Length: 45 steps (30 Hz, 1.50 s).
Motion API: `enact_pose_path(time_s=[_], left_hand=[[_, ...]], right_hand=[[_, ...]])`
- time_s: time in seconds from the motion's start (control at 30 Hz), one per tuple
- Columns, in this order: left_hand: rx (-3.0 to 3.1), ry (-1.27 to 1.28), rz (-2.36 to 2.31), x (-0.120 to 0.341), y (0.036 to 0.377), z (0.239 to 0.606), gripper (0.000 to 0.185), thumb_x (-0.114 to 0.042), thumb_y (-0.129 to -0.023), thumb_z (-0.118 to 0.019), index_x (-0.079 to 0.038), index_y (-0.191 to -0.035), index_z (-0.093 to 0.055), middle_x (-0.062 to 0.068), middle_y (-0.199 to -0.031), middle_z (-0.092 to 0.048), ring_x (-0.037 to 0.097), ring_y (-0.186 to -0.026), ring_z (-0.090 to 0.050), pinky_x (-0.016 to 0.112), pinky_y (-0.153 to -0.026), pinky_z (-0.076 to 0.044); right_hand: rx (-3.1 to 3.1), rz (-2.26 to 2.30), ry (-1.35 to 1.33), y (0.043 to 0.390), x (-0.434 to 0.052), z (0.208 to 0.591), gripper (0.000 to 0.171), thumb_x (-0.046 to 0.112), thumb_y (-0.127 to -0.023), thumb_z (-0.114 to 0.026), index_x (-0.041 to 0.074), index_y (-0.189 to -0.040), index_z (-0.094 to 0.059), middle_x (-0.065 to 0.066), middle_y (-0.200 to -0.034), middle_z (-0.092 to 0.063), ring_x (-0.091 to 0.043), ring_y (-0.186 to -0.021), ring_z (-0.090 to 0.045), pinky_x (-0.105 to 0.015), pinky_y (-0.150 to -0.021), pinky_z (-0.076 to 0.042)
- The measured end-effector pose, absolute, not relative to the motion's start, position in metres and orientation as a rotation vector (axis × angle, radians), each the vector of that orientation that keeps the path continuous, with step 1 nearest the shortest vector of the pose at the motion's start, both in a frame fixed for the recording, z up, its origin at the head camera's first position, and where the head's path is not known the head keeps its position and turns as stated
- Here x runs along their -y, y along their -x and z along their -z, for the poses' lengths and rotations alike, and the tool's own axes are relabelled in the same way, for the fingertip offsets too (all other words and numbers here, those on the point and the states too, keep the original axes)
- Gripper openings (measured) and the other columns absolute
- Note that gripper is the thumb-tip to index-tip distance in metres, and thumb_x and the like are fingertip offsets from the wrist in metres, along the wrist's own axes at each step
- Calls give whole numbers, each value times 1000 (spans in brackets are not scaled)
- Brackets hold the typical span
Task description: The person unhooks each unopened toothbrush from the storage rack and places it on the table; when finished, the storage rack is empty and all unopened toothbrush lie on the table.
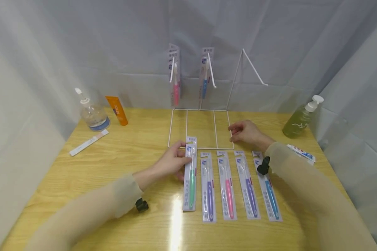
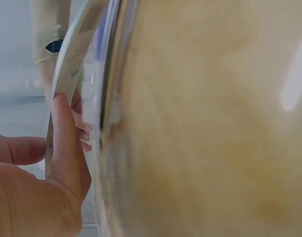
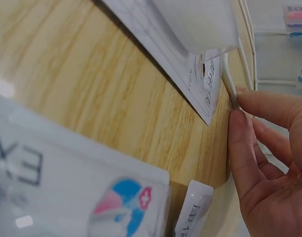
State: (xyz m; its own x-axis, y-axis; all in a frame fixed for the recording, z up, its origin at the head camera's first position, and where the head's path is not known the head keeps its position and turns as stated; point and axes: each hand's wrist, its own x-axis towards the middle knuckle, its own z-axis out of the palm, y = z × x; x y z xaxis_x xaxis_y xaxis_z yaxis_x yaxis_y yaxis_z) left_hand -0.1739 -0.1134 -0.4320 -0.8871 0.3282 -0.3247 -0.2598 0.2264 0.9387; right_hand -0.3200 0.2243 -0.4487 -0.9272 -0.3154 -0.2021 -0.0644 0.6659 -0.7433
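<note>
My left hand (image 1: 172, 160) pinches the left edge of a packaged green toothbrush (image 1: 191, 184), lifted at an angle in front of the rack. In the left wrist view, thumb and fingers (image 2: 67, 143) hold the card (image 2: 72, 59) edge-on. On the right, my right hand (image 1: 246, 133) grips the right side of the white wire rack's (image 1: 186, 122) base. Thumb and forefinger meet at that wire (image 3: 229, 81) in the right wrist view. Packaged toothbrushes with purple (image 1: 209, 198), pink (image 1: 229, 198) and blue (image 1: 271, 200) handles lie in a row on the table, another purple (image 1: 251, 197) among them.
Packaged pink (image 1: 176, 92) and blue (image 1: 205, 87) toothbrushes hang on the rack's left and middle hooks; its right hook (image 1: 254, 68) is bare. Clear pump bottle (image 1: 94, 116), orange tube (image 1: 117, 111) and white stick-shaped packet (image 1: 88, 143) are left; green pump bottle (image 1: 296, 122) and toothpaste tube (image 1: 301, 153) right.
</note>
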Motion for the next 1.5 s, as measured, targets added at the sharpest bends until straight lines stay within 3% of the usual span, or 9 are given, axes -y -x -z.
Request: enact_pose_path(time_s=[0.13, 0.3, 0.63, 1.0, 1.13, 1.27, 1.37, 1.5], left_hand=[[-2003, 6, -1708, 117, 167, 443, 53, -2, -107, -64, -7, -155, -43, 19, -107, -73, 24, -72, -75, 42, -58, -71], [-1954, 61, -1742, 115, 163, 450, 65, 1, -105, -66, -8, -163, -38, 20, -111, -71, 27, -77, -75, 45, -63, -73], [-1997, 76, -1696, 113, 161, 449, 75, 2, -101, -73, -6, -166, -37, 18, -107, -70, 24, -72, -76, 38, -61, -72], [-2114, -2, -1495, 125, 169, 443, 82, -1, -98, -80, -1, -168, -38, 21, -109, -77, 21, -73, -76, 37, -65, -72], [-2238, -59, -1336, 130, 175, 437, 69, -10, -99, -82, 2, -160, -51, 16, -96, -79, 19, -67, -75, 35, -62, -71], [-2411, -175, -1199, 135, 186, 425, 47, -20, -102, -82, 4, -139, -68, 13, -89, -80, 17, -60, -71, 30, -56, -65], [-2530, -307, -1196, 133, 201, 413, 43, -25, -102, -80, 3, -134, -72, 14, -102, -82, 18, -73, -74, 27, -63, -65], [-2645, -395, -1322, 118, 229, 395, 41, -26, -104, -78, -2, -138, -73, 14, -122, -81, 27, -104, -80, 34, -86, -70]], right_hand=[[-2564, 1142, 303, 318, -224, 447, 56, 7, -91, -90, -4, -143, -71, -20, -119, -72, -19, -100, -62, -14, -76, -55], [-2555, 1158, 288, 320, -224, 449, 56, 6, -91, -90, -4, -143, -71, -21, -119, -72, -16, -96, -64, -13, -74, -56], [-2549, 1167, 305, 321, -226, 450, 56, 5, -91, -90, -5, -142, -71, -19, -116, -74, -11, -93, -65, -13, -76, -56], [-2553, 1142, 270, 319, -227, 448, 56, 7, -93, -89, -1, -145, -70, -19, -120, -72, -20, -101, -65, -14, -78, -56], [-2561, 1134, 275, 318, -226, 447, 56, 8, -93, -89, -2, -145, -70, -20, -121, -73, -20, -102, -66, -14, -80, -55], [-2561, 1137, 271, 319, -225, 448, 56, 7, -92, -89, 0, -145, -71, -19, -121, -73, -21, -102, -65, -14, -79, -55], [-2560, 1143, 277, 320, -225, 450, 56, 7, -92, -90, -1, -144, -71, -19, -120, -73, -19, -100, -65, -14, -78, -54], [-2569, 1147, 298, 321, -225, 451, 56, 6, -90, -90, -3, -142, -72, -19, -117, -74, -15, -97, -64, -14, -78, -53]])
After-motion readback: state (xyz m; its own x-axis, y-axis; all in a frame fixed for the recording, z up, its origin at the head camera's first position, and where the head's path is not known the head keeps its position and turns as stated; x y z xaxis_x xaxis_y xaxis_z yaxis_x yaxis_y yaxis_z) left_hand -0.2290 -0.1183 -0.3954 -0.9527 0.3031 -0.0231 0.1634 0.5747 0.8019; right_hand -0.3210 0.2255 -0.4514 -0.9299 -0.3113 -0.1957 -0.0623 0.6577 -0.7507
